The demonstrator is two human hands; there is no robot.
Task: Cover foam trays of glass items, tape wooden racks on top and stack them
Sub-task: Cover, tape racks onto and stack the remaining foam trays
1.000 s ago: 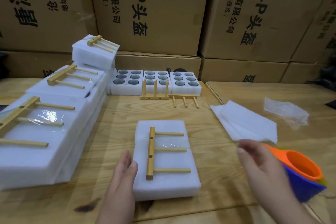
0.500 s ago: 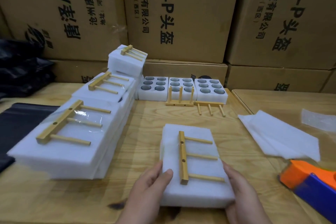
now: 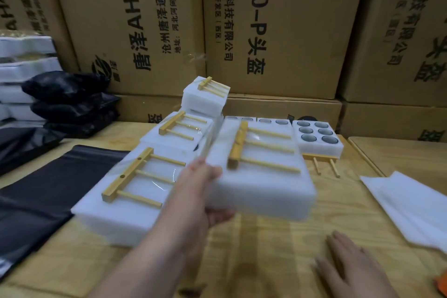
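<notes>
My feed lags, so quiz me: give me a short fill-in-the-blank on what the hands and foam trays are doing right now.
1. The ____ hand holds the covered foam tray off the table.
2. The wooden rack taped on it has ____ pegs.
3. The open tray shows ____ round holes.

Missing: left; three; six

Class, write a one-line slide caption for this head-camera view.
Left hand lifts a covered foam tray with taped wooden rack toward finished stacks; right hand hovers open.

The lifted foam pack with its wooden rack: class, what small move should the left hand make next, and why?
Probably carry the foam pack leftward and set it on the stack. The left hand alone grips it in mid-air, rack already on top, beside finished packs.
</notes>
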